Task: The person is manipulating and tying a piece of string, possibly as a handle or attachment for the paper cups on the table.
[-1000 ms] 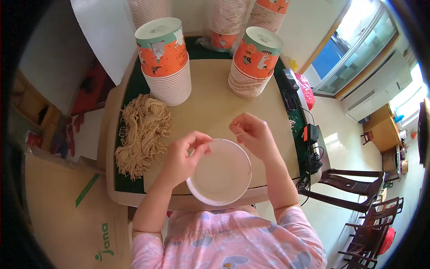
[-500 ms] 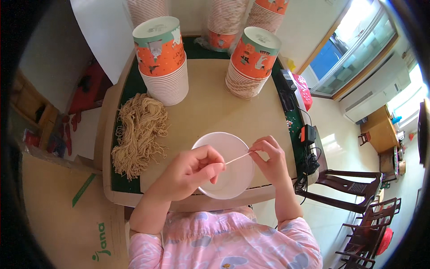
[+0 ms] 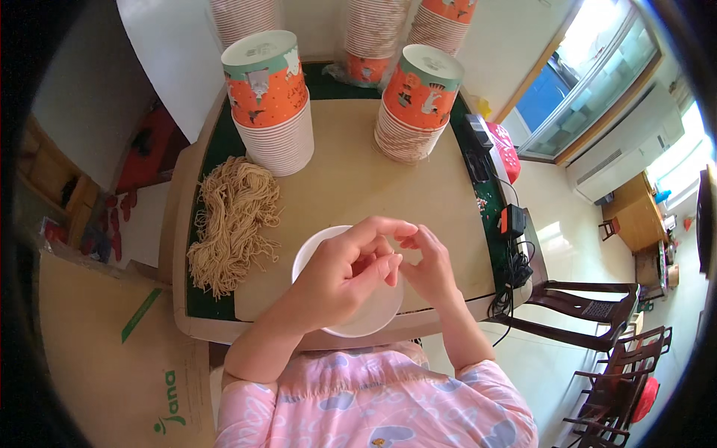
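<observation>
A white-lined paper bucket stands mouth up near the table's front edge, partly hidden behind my hands. Above its rim, my left hand is closed, with thumb and forefinger reaching toward the right. My right hand meets it there, its fingers bent and pinched near the left fingertips. The thin beige cord seen between them a moment ago is now hidden by the fingers. Left of the bucket lies a loose bundle of the same sort of beige cord.
Upside-down stacks of orange paper buckets stand at the table's far left and far right, with wrapped stacks behind. A power strip and black cables run along the right edge. A large carton is at the left.
My hands have come together from a stretched cord, the right moving left and the left moving up and right. The bucket has shifted left and slightly nearer.
</observation>
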### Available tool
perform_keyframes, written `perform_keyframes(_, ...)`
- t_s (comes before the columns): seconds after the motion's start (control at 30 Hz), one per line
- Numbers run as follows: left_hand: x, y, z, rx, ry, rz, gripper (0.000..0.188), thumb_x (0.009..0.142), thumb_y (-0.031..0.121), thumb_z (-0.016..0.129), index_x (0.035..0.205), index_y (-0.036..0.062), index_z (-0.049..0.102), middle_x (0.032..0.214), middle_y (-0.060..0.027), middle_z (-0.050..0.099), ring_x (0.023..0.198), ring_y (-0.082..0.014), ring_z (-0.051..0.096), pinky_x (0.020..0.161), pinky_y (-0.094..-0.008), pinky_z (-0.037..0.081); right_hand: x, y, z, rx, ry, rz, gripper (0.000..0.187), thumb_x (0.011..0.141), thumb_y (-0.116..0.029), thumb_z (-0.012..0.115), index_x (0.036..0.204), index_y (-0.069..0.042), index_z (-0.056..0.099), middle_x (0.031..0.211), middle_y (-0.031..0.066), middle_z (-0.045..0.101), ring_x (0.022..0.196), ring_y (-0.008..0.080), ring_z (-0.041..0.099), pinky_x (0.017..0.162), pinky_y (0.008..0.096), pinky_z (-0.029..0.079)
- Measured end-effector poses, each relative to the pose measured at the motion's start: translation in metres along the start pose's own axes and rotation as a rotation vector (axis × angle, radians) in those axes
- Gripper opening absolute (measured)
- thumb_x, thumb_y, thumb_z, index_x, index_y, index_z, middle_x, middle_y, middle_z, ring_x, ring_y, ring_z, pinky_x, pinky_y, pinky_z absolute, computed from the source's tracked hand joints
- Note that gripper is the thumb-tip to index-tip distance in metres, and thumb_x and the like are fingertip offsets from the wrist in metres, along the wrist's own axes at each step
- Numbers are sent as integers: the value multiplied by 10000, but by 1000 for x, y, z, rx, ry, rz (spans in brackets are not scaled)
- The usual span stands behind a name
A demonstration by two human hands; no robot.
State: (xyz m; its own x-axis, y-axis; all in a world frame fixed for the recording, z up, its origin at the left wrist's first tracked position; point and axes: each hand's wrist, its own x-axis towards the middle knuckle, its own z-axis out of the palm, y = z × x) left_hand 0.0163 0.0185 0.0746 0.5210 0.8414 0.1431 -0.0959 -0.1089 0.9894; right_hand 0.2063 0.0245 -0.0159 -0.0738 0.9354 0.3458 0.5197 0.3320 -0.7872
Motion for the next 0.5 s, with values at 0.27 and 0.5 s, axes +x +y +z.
perform_keyframes(0.27,2,-10,-15,-214,239,175,213,929,11,499,1127,45,568,742,-9,557,638,-32,496,519,-167,340,-3,1,16,-37,-21,-26,107,804,-36,661,894,-43,603,836,90,612,691,232,627,612,331,512)
perform_keyframes(0.5,-1,-8,-20,-236,226,107,243,909,0,501,1145,37,547,728,12,497,629,-51,496,529,-178,361,5,-10,14,-79,37,-33,99,796,-4,663,873,-6,601,815,105,620,741,217,635,675,300,508)
